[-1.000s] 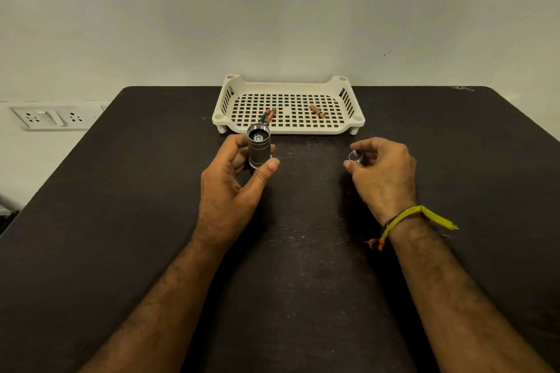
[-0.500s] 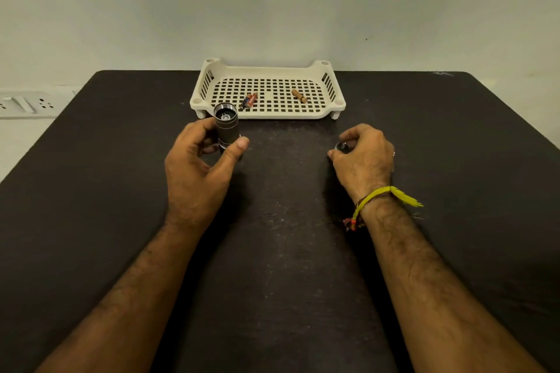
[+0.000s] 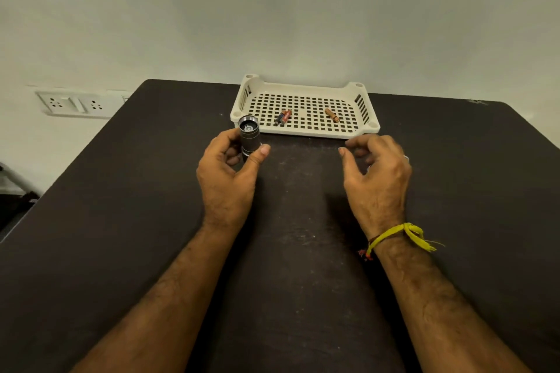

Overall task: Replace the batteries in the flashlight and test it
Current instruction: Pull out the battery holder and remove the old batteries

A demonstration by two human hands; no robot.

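My left hand (image 3: 230, 169) grips the small dark metal flashlight body (image 3: 250, 138) upright between thumb and fingers, its open end facing up. It stands just in front of the cream perforated tray (image 3: 360, 106). In the tray lie a red-and-black battery (image 3: 283, 116) and, further right, a brown-orange battery (image 3: 332, 115). My right hand (image 3: 377, 179) hovers over the dark table (image 3: 121, 221) with thumb and fingers curled but apart; nothing shows between them. The flashlight's end cap is not clearly visible; it may be hidden under that hand.
The tray sits at the table's far edge against a pale wall. A white socket panel (image 3: 72, 103) is on the wall at the left. A yellow thread band (image 3: 403, 236) circles my right wrist. Dark table surface stretches to both sides of my arms.
My right hand's fingers have come apart and the small cap it pinched is no longer seen. The left hand keeps hold of the flashlight body. The camera view has shifted.
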